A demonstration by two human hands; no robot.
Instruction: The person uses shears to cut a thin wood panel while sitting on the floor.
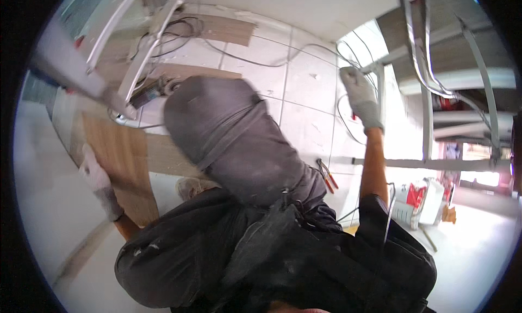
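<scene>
White-gloved left hand (pixel 97 176), unclenched, is at the edge of the wood-look board (pixel 122 155), probably light and stiff, best held by long edges. Right hand (pixel 359 90) curls beside the metal frame (pixel 427 125); whether grasping, I cannot tell.

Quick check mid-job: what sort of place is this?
Likely a room under renovation: wood-look pieces lie about a tiled floor, along with red-handled pliers and what looks like an angle grinder.
</scene>
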